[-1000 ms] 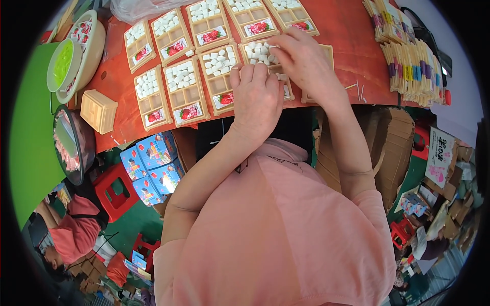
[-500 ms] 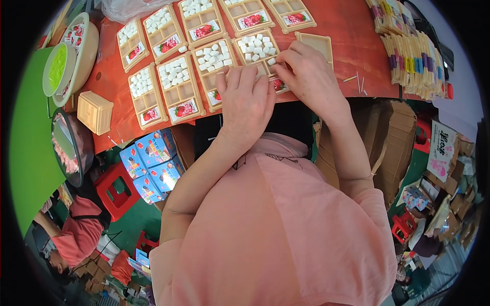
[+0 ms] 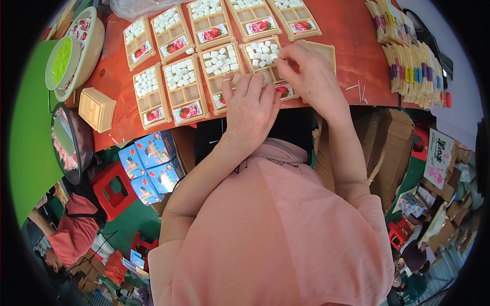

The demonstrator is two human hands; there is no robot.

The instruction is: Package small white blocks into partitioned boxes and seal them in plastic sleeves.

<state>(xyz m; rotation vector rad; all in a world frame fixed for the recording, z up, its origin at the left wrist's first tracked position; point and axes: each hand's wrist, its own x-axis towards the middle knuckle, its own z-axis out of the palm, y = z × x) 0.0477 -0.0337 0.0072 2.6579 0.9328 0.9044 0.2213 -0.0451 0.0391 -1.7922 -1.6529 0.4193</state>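
Trays of pale beige plastic point(image 3: 176, 98), rectangular and mostly divided, stand in two rows of five before you on a red-orange tabletop point(image 3: 362, 66). Nine show small chunky white pieces point(image 3: 220, 61) in the far compartment and a flat white packet with red strawberry print point(image 3: 187, 111) at the near end; that much looks done. Middle compartments look bare where visible. The fifth front-row tray point(image 3: 326, 52) shows only bare beige, though your right hand covers part of it; probably that one is left to fill. Your fourth front-row tray point(image 3: 261, 40) sits between both hands, white pieces in place, packet partly covered. Left hand point(image 3: 251, 115): palm down over the near ends of the third and fourth trays, fingers slightly spread, undersides hidden; cannot tell whether it grips anything. Right hand point(image 3: 314, 79): thumb and forefinger drawn close together at the fourth tray's right side; cannot tell what, if anything, is between them. Against a second ago: your right hand is off the white pieces, nearer the tray's right edge; the fourth tray's strawberry print, out of sight then, now shows between your hands.
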